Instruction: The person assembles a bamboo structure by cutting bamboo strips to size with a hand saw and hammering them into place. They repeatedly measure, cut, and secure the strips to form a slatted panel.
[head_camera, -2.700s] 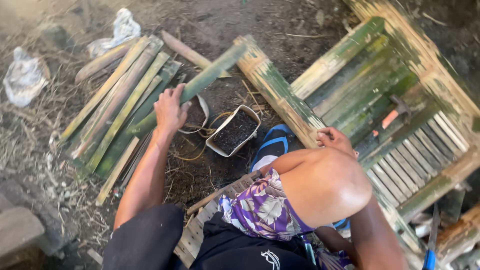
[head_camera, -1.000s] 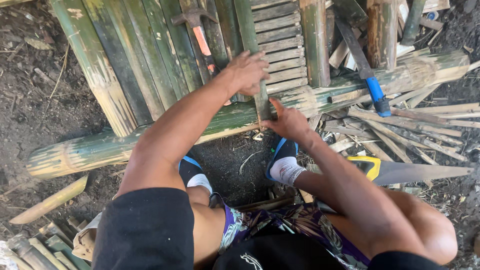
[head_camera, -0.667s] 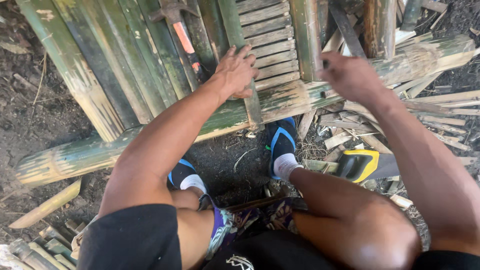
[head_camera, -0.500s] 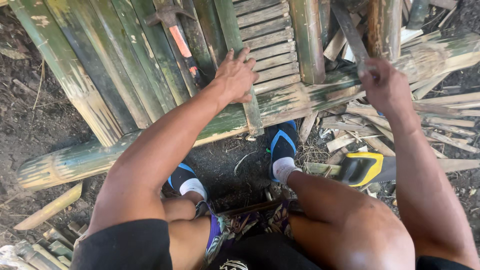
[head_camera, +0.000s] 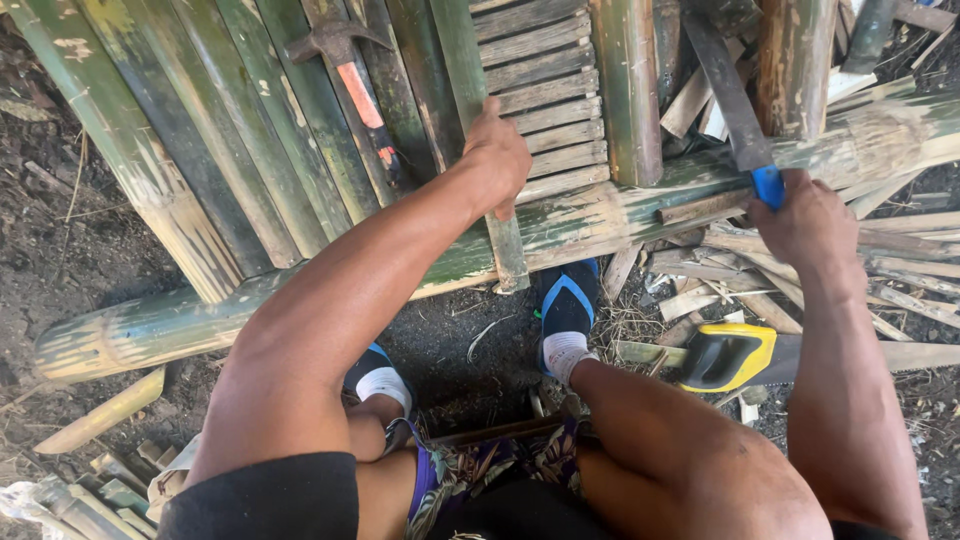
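The bamboo slat lies lengthwise on the frame, its near end overhanging the green crossbar pole. The left hand presses flat on it, fingers curled over its edge. The right hand is closed around the blue handle of a long blade at the right. Judged from the layout, several short slats are already fixed; this slat appears placed but not fastened. A hammer rests at far left. A yellow-handled saw and offcuts clutter the ground.
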